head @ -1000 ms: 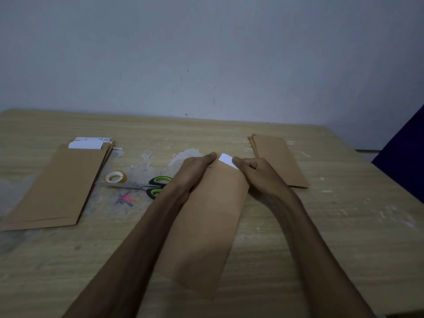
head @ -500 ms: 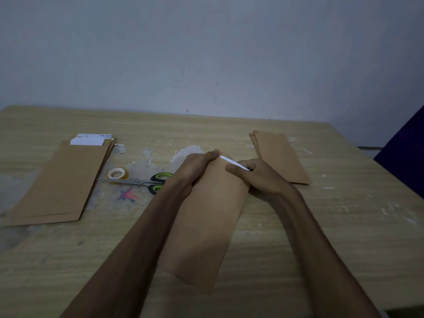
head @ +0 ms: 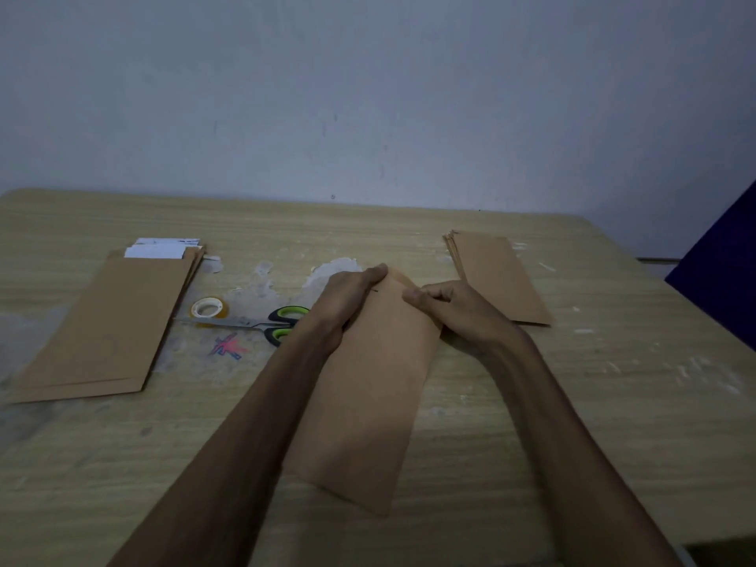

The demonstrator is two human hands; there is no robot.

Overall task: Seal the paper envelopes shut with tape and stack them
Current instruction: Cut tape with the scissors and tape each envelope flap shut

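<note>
A long brown paper envelope point(head: 368, 386) lies lengthwise on the wooden table point(head: 572, 403) in front of me. My left hand point(head: 347, 292) holds its far left corner, fingers reaching over the top edge. My right hand point(head: 446, 304) has its fingers curled, thumb pressing on the folded top flap at the far right. No white paper shows at the envelope's mouth. A clear tape roll point(head: 209, 308) and green-handled scissors point(head: 262, 323) lie left of my hands.
A pile of brown envelopes point(head: 102, 329) with white sheets sticking out lies at the left. A second stack of brown envelopes point(head: 499, 276) lies at the right. A dark blue object point(head: 724, 263) stands beyond the table's right edge. A wall rises behind the table.
The white flap at the envelope's top has been folded down and is now out of sight. My right thumb has moved onto the fold; my left hand stays at the corner.
</note>
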